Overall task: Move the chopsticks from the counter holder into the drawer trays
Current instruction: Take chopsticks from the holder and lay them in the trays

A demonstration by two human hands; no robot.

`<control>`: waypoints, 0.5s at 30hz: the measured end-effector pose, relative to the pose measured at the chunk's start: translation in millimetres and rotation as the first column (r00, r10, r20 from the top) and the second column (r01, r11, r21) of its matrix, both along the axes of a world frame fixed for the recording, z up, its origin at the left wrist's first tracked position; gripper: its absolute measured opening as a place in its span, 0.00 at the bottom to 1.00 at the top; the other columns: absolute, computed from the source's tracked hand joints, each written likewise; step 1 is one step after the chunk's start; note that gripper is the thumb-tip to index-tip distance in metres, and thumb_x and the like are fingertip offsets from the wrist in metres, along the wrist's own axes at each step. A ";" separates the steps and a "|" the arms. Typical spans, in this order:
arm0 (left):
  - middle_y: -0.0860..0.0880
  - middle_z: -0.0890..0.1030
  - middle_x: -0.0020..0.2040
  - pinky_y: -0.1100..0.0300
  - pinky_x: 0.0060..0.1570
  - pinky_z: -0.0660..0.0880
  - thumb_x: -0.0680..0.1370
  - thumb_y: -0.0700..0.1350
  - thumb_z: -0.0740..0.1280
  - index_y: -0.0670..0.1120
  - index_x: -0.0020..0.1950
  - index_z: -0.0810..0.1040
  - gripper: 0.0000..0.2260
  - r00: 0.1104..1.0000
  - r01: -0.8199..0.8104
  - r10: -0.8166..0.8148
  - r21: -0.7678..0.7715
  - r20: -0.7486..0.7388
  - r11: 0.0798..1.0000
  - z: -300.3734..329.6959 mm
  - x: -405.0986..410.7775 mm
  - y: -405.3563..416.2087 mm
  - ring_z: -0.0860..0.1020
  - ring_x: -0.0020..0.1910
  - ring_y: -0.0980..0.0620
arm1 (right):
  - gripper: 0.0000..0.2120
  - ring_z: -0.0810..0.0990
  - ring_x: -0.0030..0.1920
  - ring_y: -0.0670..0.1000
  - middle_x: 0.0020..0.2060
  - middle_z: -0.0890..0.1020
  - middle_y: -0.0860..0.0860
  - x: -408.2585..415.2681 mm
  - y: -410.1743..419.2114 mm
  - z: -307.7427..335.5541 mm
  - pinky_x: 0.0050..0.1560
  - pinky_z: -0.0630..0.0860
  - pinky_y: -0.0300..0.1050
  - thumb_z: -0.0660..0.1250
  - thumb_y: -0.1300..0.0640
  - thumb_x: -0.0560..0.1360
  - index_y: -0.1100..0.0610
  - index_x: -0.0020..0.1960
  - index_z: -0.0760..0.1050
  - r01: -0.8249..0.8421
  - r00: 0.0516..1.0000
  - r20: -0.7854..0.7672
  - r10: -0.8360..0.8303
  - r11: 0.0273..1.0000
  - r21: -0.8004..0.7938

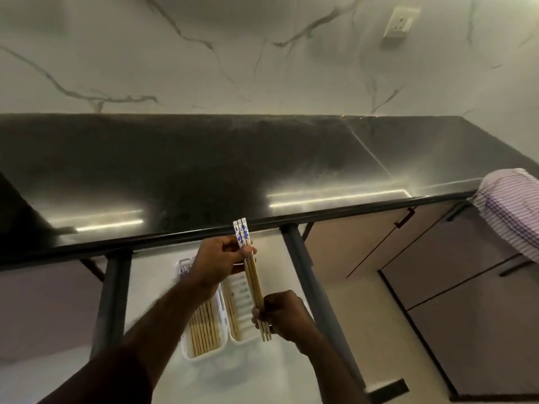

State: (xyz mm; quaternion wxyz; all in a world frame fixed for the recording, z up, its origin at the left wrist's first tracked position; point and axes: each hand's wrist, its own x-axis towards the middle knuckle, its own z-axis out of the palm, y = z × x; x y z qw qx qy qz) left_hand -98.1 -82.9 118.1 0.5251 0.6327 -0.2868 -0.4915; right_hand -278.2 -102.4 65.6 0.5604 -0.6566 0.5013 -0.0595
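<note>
I hold a small bundle of wooden chopsticks (253, 275) with blue-and-white patterned tops over the open drawer. My left hand (217, 260) grips the bundle near the patterned tops, and my right hand (281, 314) grips it near the thin tips. Below them lie two white trays side by side in the drawer. The left tray (204, 325) holds several chopsticks laid lengthwise. The right tray (240, 304) has a ribbed floor and a few chopsticks along its left side. No counter holder is in view.
The black counter (204, 176) runs across the view with its front edge just above my hands. Dark drawer rails (303, 269) flank the open drawer. Closed cabinet doors (437, 258) stand to the right, with a striped cloth (513, 211) draped at the counter's right end.
</note>
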 end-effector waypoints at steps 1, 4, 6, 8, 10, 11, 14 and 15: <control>0.47 0.86 0.45 0.61 0.39 0.80 0.76 0.37 0.68 0.42 0.52 0.80 0.06 1.000 -0.006 0.006 0.011 0.002 1.000 -8.2 -1.0 -0.8 0.85 0.45 0.51 | 0.09 0.85 0.46 0.54 0.44 0.86 0.56 2.4 -1.9 -8.7 0.53 0.81 0.53 0.71 0.55 0.74 0.60 0.49 0.84 -0.009 0.999 -0.034 0.009 1.000 -0.006; 0.48 0.86 0.45 0.64 0.37 0.80 0.75 0.37 0.70 0.43 0.53 0.82 0.08 0.999 -0.043 0.041 0.056 0.033 0.998 -32.1 -2.5 -5.8 0.85 0.43 0.53 | 0.09 0.85 0.46 0.51 0.45 0.86 0.54 10.9 -10.0 -36.8 0.53 0.81 0.46 0.71 0.55 0.75 0.59 0.51 0.84 -0.024 0.993 -0.119 0.023 1.000 -0.008; 0.49 0.86 0.44 0.62 0.40 0.81 0.74 0.38 0.71 0.45 0.53 0.82 0.08 0.996 -0.056 0.050 0.074 0.075 0.996 -44.6 -2.2 -9.6 0.85 0.43 0.53 | 0.09 0.83 0.42 0.48 0.42 0.86 0.52 16.7 -15.7 -53.1 0.42 0.78 0.37 0.71 0.54 0.74 0.58 0.49 0.84 -0.019 0.987 -0.160 0.016 1.000 -0.018; 0.49 0.86 0.44 0.60 0.43 0.82 0.74 0.38 0.71 0.46 0.53 0.82 0.09 0.993 -0.057 0.048 0.083 0.108 0.995 -58.0 -0.7 -14.1 0.85 0.44 0.53 | 0.09 0.79 0.37 0.45 0.40 0.84 0.49 24.5 -19.8 -69.4 0.32 0.70 0.30 0.71 0.53 0.74 0.58 0.49 0.84 0.001 0.981 -0.194 -0.005 1.000 -0.020; 0.50 0.86 0.44 0.60 0.43 0.81 0.74 0.37 0.71 0.47 0.53 0.82 0.09 0.991 -0.053 0.042 0.085 0.126 0.995 -66.3 0.9 -16.2 0.85 0.44 0.53 | 0.09 0.78 0.36 0.45 0.39 0.82 0.49 31.3 -19.5 -79.8 0.29 0.67 0.29 0.71 0.53 0.75 0.58 0.48 0.83 0.009 0.977 -0.211 -0.017 0.999 -0.035; 0.50 0.86 0.45 0.60 0.44 0.81 0.74 0.38 0.71 0.48 0.53 0.82 0.10 0.989 -0.052 0.038 0.095 0.140 0.994 -71.8 1.8 -17.7 0.85 0.45 0.53 | 0.09 0.78 0.36 0.46 0.38 0.81 0.48 34.9 -19.1 -86.2 0.30 0.67 0.29 0.70 0.53 0.75 0.58 0.48 0.83 0.001 0.975 -0.224 -0.012 0.999 -0.046; 0.50 0.86 0.46 0.54 0.47 0.82 0.75 0.37 0.70 0.46 0.56 0.80 0.11 0.982 -0.077 0.048 0.157 0.182 0.985 -90.5 2.6 -22.3 0.84 0.46 0.53 | 0.09 0.79 0.42 0.53 0.40 0.81 0.51 46.8 -15.4 -104.0 0.41 0.73 0.38 0.68 0.54 0.76 0.59 0.48 0.81 -0.014 0.952 -0.306 -0.016 0.995 -0.096; 0.49 0.86 0.47 0.51 0.49 0.81 0.75 0.36 0.70 0.45 0.57 0.80 0.12 0.979 -0.090 0.054 0.181 0.194 0.979 -96.8 2.3 -23.9 0.84 0.46 0.52 | 0.09 0.81 0.46 0.55 0.43 0.83 0.53 50.5 -13.0 -109.4 0.46 0.75 0.42 0.68 0.54 0.76 0.60 0.49 0.81 -0.011 0.941 -0.337 -0.027 0.994 -0.113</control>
